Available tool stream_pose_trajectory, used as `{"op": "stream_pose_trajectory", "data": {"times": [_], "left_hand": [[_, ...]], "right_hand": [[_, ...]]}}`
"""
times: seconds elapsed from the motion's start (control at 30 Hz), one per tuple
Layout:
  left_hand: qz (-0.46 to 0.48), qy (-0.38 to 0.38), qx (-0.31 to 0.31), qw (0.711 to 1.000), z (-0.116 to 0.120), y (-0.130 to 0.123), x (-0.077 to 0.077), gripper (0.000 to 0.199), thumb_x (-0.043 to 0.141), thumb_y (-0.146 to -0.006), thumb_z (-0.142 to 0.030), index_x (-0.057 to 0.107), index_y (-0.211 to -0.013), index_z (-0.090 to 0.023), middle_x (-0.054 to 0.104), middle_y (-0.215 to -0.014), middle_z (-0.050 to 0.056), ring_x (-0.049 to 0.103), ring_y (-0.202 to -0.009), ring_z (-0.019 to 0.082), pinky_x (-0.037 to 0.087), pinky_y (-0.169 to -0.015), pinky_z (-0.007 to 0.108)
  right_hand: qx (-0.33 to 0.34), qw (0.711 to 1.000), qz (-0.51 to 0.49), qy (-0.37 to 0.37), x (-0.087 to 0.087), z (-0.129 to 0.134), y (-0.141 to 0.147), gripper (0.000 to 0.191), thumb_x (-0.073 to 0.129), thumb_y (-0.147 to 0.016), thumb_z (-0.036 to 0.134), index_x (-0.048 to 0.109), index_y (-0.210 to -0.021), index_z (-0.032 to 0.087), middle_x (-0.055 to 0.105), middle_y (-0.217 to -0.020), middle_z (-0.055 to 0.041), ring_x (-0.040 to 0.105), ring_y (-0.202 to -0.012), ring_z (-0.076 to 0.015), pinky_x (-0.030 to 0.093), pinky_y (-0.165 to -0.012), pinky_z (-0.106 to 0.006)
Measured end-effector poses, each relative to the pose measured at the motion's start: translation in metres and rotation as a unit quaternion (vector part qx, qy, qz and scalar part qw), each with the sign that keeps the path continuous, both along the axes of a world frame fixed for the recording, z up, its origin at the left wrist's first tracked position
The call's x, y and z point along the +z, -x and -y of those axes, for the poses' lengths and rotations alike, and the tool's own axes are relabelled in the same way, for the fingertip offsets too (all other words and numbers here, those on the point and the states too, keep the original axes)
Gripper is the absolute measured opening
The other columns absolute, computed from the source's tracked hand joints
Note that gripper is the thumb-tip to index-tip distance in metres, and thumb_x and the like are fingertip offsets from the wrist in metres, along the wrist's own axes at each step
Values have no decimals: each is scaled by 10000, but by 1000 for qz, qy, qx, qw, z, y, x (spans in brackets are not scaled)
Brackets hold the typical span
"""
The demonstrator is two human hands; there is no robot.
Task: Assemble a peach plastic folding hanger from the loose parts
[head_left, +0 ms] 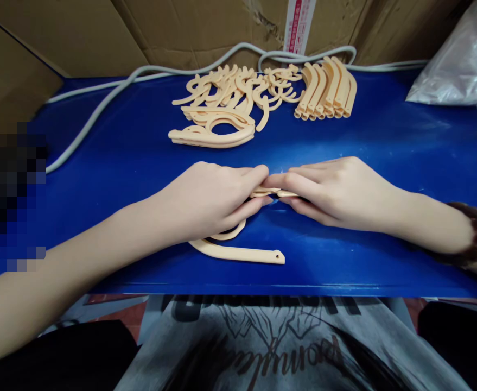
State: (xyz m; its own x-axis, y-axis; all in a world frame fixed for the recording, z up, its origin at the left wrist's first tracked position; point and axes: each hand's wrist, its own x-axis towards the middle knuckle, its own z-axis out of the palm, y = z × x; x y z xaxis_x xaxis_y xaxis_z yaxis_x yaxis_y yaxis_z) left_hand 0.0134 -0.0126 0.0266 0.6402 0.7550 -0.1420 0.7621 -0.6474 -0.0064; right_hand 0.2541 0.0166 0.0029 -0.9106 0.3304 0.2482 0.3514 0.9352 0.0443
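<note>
My left hand and my right hand meet above the middle of the blue table. Pinched between the fingers of each is a small cream plastic piece, apparently part of a folding hanger; its two ends nearly touch where my fingertips come together. Most of it is hidden by the fingers. Under my left hand lies a long curved cream hanger arm with a hole at its end, and a thinner curved hook part shows beside it, partly covered.
Behind my hands lie stacked folded hangers, a heap of loose hooks and a neat pile of hanger arms. A grey cable runs along cardboard boxes. A clear plastic bag sits at the right.
</note>
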Motion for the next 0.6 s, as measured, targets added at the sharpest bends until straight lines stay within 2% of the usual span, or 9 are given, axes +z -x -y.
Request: {"op": "stream_pose_trajectory", "data": {"times": [0.2, 0.6], "left_hand": [[18, -10, -11, 1000, -1, 2, -2, 180, 468, -1058, -330, 583, -1019, -198, 694, -741, 30, 576, -563, 190, 285, -527, 276], [11, -12, -11, 1000, -1, 1, -2, 190, 482, -1070, -353, 576, -1030, -193, 652, -696, 20, 590, -577, 214, 261, -518, 273]], "right_hand": [[-5, 1000, 19, -9, 0, 0, -1, 352, 361, -1099, 262, 627, -1311, 173, 776, -1011, -85, 670, -727, -191, 376, -591, -307], [3, 998, -1, -60, 0, 0, 0, 304, 389, -1103, 231, 623, -1289, 173, 793, -989, -51, 669, -698, -175, 424, -627, -308]]}}
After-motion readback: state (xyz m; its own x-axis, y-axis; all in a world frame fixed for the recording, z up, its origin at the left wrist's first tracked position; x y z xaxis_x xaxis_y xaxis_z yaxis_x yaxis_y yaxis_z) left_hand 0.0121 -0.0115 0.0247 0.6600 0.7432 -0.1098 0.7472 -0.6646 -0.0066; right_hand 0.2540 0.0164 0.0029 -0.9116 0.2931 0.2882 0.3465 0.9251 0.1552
